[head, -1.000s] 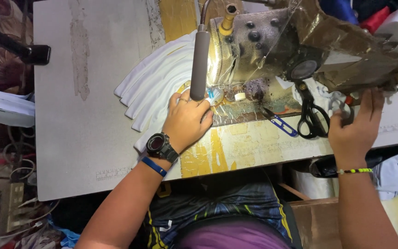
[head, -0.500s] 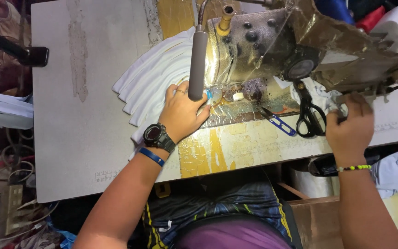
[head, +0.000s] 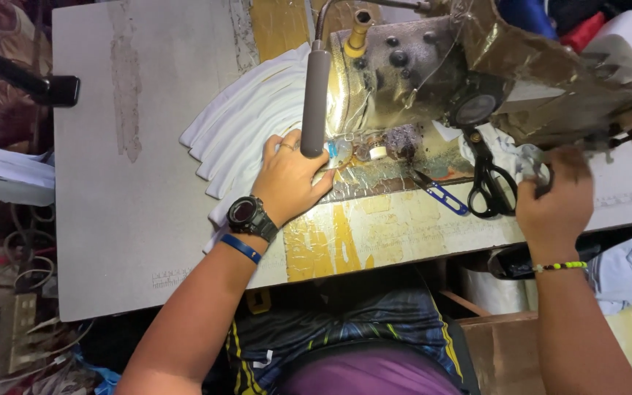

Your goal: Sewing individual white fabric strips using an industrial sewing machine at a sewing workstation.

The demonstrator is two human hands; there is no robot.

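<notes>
Beside the sewing machine (head: 433, 80), left hand (head: 290, 179) presses white fabric (head: 246, 139) with fingers flat together; right hand (head: 554, 201) grips its handwheel (head: 539, 162), fingers curled

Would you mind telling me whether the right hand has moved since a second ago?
Yes. The right hand has shifted left and up, closer to the black scissors, and now rests at the machine's handwheel end.

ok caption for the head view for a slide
Left hand on white fabric at a sewing machine, right hand by black scissors.

White fabric pieces (head: 246, 128), grey table (head: 118, 219), black scissors (head: 488, 183), blue thread snips (head: 444, 196), black wristwatch (head: 250, 216), blue wristband (head: 241, 249)
</notes>
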